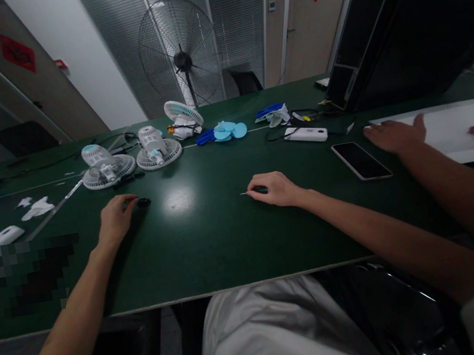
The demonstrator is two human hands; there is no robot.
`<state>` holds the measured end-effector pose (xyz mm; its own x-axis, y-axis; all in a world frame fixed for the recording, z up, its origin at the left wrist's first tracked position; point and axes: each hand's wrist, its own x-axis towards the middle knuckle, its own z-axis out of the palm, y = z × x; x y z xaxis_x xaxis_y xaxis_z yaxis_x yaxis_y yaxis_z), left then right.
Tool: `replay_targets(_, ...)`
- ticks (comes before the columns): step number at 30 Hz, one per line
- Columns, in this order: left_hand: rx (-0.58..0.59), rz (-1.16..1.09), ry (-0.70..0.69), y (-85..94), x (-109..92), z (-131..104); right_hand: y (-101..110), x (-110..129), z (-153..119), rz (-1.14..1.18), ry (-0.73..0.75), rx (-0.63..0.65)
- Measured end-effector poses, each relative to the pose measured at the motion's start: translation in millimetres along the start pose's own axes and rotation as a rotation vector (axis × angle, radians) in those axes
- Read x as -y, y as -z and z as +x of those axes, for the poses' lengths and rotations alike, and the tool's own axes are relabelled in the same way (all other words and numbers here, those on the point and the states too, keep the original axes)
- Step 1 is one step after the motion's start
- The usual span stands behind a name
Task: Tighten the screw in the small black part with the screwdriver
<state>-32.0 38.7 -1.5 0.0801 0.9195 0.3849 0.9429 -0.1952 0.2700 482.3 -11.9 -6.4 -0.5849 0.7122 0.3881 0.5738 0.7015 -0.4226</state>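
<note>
My left hand [117, 219] is over the green table at the left, thumb and fingers pinched at a small black part [144, 202]. Whether that part is lifted or rests on the tabletop I cannot tell. Nearer the middle, my right hand [274, 189] is closed around a small screwdriver [243, 193], its thin metal shaft pointing left; the fingers hide most of its handle. Beyond my left hand lie a small fan head [108, 166] and another fan head [157, 148], both with their grilles down. Small dark pieces [130, 178] lie by them.
A third small fan [184, 119], light-blue fan blades [229, 130] and blue-and-white gloves [272, 114] line the back. A white power strip [306, 134] and phone [361, 160] lie right. Another person's hand [396, 134] rests by white paper [461, 131]. A monitor [421, 25] stands behind.
</note>
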Motion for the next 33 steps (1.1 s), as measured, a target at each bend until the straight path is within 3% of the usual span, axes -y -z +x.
replay_targets(4, 0.057, -0.032, -0.032, -5.2, 3.9, 2.5, 1.0, 1.1, 0.2, -0.001, -0.006, 0.006)
replay_targets(15, 0.012, -0.017, -0.080, -12.0, 11.8, 5.8, 1.0, 0.7, 0.1, -0.002, -0.015, 0.020)
replay_targets(25, 0.094, -0.219, 0.275, -0.4, -1.5, 6.0, 0.8, 0.7, -0.5, 0.000, -0.006, 0.020)
replay_targets(33, 0.022, -0.152, 0.145, -4.3, -12.6, 4.0, -0.1, 0.5, -0.2, -0.005, -0.003, 0.017)
